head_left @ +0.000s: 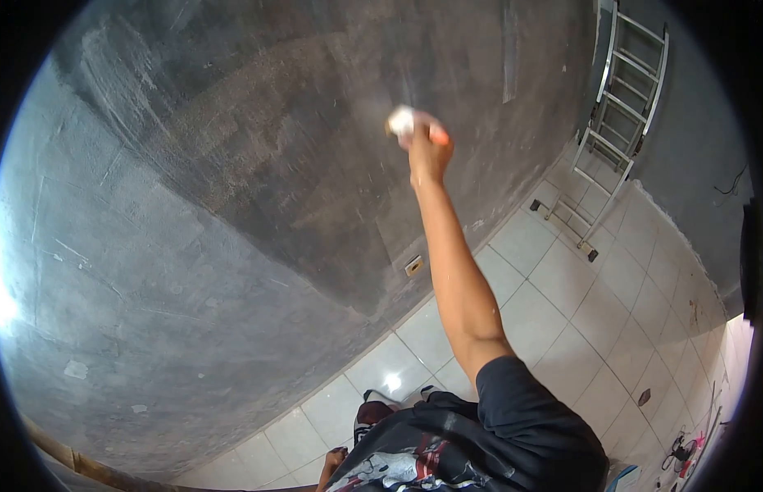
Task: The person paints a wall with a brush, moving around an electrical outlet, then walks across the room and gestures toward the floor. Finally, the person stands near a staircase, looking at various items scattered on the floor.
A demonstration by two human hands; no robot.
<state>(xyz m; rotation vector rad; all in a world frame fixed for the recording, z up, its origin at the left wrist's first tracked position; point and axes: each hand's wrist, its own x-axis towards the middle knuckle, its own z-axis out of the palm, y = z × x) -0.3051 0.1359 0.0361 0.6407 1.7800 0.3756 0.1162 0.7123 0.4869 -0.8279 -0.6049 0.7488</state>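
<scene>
Projecting leftward from the closed right hand (431, 146) before the mottled dark grey wall (299, 164), a small, blurred white object (404, 121) is held, its long axis indeterminable, while the left hand (336, 457) is seen low and well apart, its grip not determinable.

The wall (308, 156) looks like plaster or cement, matt and rough, scored with chalky scrape marks and grainier across its darker patch. The tiled floor (545, 328) appears ceramic, smooth and glossy, throwing back a bright glint near its edge along the wall. The ladder (631, 155) is bare metal with a dull sheen; its dark end caps (593, 255) look like matt plastic or rubber. The T-shirt (537, 418) is soft matt cloth, printed in front. The held white object (404, 121) is too blurred to tell its material.
</scene>
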